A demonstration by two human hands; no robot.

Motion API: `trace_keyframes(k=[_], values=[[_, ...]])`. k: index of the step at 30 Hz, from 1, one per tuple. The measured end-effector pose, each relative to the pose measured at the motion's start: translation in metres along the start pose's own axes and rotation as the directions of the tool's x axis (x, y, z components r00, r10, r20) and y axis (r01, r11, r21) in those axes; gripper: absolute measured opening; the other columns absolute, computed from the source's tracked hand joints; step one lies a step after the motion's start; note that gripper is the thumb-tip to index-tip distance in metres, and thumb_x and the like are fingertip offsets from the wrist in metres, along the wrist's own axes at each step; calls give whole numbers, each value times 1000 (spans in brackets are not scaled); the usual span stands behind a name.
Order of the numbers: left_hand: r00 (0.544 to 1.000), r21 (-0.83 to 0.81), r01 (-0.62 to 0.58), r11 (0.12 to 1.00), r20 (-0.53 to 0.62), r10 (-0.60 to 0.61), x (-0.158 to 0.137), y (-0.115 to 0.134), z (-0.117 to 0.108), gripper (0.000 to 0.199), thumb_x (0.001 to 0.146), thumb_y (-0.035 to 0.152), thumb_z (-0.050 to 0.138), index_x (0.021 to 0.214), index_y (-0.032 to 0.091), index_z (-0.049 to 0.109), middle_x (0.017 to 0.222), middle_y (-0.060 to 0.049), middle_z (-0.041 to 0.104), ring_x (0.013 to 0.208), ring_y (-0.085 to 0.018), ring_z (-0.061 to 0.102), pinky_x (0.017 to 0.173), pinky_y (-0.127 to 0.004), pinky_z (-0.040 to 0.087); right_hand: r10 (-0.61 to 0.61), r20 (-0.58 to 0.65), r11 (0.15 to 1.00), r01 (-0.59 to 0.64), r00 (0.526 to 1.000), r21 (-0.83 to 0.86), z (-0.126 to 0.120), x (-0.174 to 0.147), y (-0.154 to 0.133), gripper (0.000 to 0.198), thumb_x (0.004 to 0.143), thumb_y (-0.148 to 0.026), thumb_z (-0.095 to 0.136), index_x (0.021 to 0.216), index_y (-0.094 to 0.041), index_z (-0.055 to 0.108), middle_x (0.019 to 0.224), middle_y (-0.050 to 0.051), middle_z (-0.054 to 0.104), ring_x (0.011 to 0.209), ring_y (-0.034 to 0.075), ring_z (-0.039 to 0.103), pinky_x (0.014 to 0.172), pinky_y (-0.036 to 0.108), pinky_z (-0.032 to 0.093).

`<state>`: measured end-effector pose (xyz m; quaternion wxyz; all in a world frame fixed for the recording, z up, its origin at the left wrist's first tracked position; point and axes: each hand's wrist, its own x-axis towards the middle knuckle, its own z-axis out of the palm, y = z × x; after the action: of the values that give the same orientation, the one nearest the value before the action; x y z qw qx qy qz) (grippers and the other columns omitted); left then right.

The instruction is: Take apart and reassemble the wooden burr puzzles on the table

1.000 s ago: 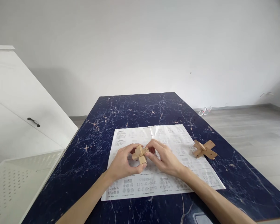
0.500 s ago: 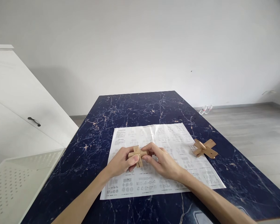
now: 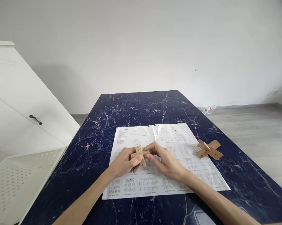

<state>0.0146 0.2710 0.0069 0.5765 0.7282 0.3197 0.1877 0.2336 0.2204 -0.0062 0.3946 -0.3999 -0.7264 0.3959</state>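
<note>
A small cross-shaped wooden puzzle (image 3: pixel 140 152) made of interlocking blocks is held above the printed sheet. My left hand (image 3: pixel 125 162) is closed on its left side, with the thumb across the front. My right hand (image 3: pixel 163 160) pinches the arm that points right between thumb and forefinger. The fingers hide parts of the puzzle. Below both hands lies a large white instruction sheet (image 3: pixel 176 140) with rows of small diagrams. Right of my right hand, some flat wooden pieces (image 3: pixel 210 149) joined in a cross rest partly over the sheet's right edge.
The dark blue marbled table (image 3: pixel 136 109) reaches toward a pale wall. A white cabinet (image 3: pixel 18 93) with a black handle stands at the left, above a perforated white panel (image 3: pixel 11 184). Clear bottles (image 3: pixel 209 109) appear past the table's right edge. A pale-rimmed object (image 3: pixel 203 217) sits near the front.
The wooden puzzle has turned slightly in my hands, its upright bar now leaning more. Both hands keep their hold. The whole view has shifted a little.
</note>
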Motion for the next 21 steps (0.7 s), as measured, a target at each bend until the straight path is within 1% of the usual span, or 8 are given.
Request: trace_keyframes(k=[1, 3, 6, 8, 12, 16, 19, 21], values=[[1000, 47, 0, 999, -31, 2, 0, 0, 0, 34, 97, 50, 56, 85, 18, 59, 65, 1, 59, 55, -12, 53, 55, -24, 44, 12, 4, 1000, -12, 1000, -3, 0, 1, 0, 18, 111, -39, 46, 116, -23, 53, 91, 3, 68, 79, 19, 63, 71, 32, 47], [997, 140, -4, 990, -69, 14, 0, 0, 1, 23, 91, 40, 63, 83, 20, 56, 69, 2, 59, 60, -12, 51, 57, -24, 42, 11, 16, 998, -9, 1000, -70, 0, 1, 0, 17, 112, -38, 43, 115, -23, 52, 88, 2, 65, 75, 18, 60, 69, 31, 44], [995, 231, -31, 973, -86, 52, -1, 2, 2, 20, 81, 34, 68, 81, 20, 53, 69, 4, 55, 61, -12, 45, 58, -25, 38, -41, 41, 974, 49, 998, -219, -1, -1, 0, 17, 111, -36, 40, 107, -23, 50, 82, 0, 60, 65, 16, 51, 63, 31, 37], [992, 259, -58, 964, -95, 85, -2, 2, 3, 22, 79, 34, 70, 83, 20, 54, 69, 5, 51, 62, -12, 42, 59, -25, 37, -61, 43, 962, 70, 997, -263, -2, -1, -1, 20, 111, -36, 38, 101, -23, 49, 78, -1, 57, 60, 15, 46, 61, 30, 33], [987, 286, -94, 954, -98, 126, -3, 3, 6, 27, 79, 33, 74, 99, 22, 58, 78, 5, 53, 69, -13, 46, 63, -26, 40, -21, 32, 971, 28, 999, -237, -4, -1, -3, 24, 112, -37, 36, 96, -23, 47, 72, -4, 52, 56, 14, 42, 58, 29, 31], [971, 340, -148, 929, -127, 201, -4, -1, 7, 33, 80, 31, 76, 106, 24, 57, 82, 5, 55, 72, -14, 49, 67, -27, 44, 5, 7, 980, -4, 1000, -200, -3, -1, -3, 24, 112, -38, 39, 96, -23, 48, 75, -3, 54, 60, 14, 45, 61, 29, 33], [947, 433, -204, 878, -141, 289, -4, -7, 5, 42, 80, 33, 79, 113, 25, 54, 87, 3, 58, 73, -15, 53, 69, -28, 48, 9, -22, 988, -12, 1000, -157, -1, -1, -3, 26, 112, -39, 40, 92, -23, 47, 77, -2, 56, 64, 15, 49, 63, 29, 35], [924, 529, -234, 816, -139, 355, -3, -12, 3, 49, 80, 36, 81, 118, 25, 52, 91, 2, 59, 74, -16, 56, 69, -29, 51, 29, -34, 992, -33, 999, -123, 1, 0, -4, 28, 112, -40, 40, 90, -23, 46, 75, -2, 54, 64, 15, 48, 63, 29, 35]])
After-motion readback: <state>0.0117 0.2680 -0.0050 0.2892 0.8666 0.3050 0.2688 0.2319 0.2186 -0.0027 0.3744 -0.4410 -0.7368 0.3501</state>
